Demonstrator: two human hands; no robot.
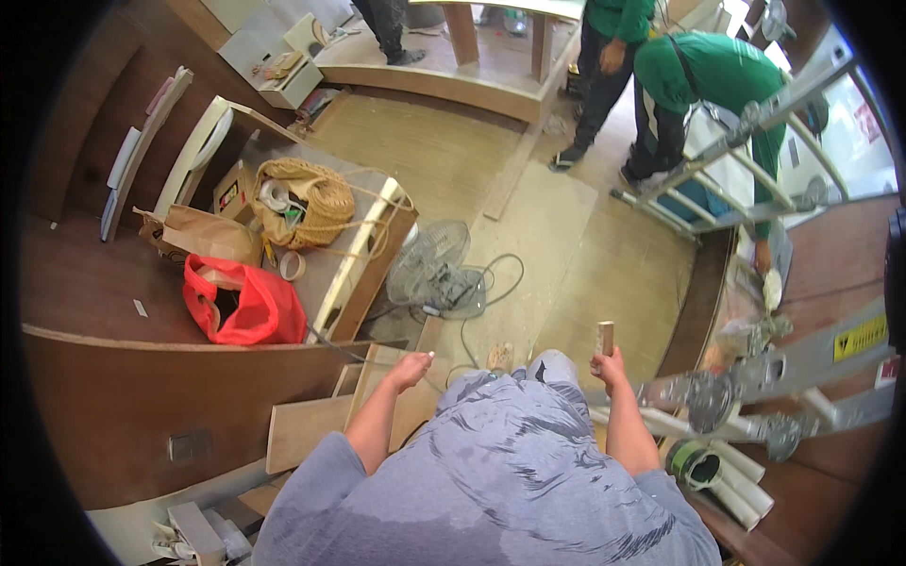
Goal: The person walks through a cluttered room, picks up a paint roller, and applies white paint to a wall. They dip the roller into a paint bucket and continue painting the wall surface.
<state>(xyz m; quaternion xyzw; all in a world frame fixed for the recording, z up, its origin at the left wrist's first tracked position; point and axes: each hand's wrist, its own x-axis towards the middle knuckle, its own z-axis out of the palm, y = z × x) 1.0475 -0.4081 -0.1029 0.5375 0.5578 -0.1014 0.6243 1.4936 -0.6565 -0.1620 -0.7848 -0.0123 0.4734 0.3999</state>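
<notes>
My right hand (610,366) grips a short wooden block (605,337), which stands up out of the fist beside my knee. On the other side of my body, my left hand (410,372) is closed, with a tiny white tip showing at the fingers; what it belongs to is too small to tell. Below that hand lean several pale wooden boards (307,432). A grey floor fan (439,274) with a dark cord stands on the floor in front of me, beyond my left hand.
On the counter at left sit a red bag (243,300), a brown paper bag (209,234), a woven basket (302,203) and a tape roll (293,266). An aluminium ladder (755,377) crosses the right side. Several pipes (741,486) lie below it. A co-worker in green (713,71) bends over there.
</notes>
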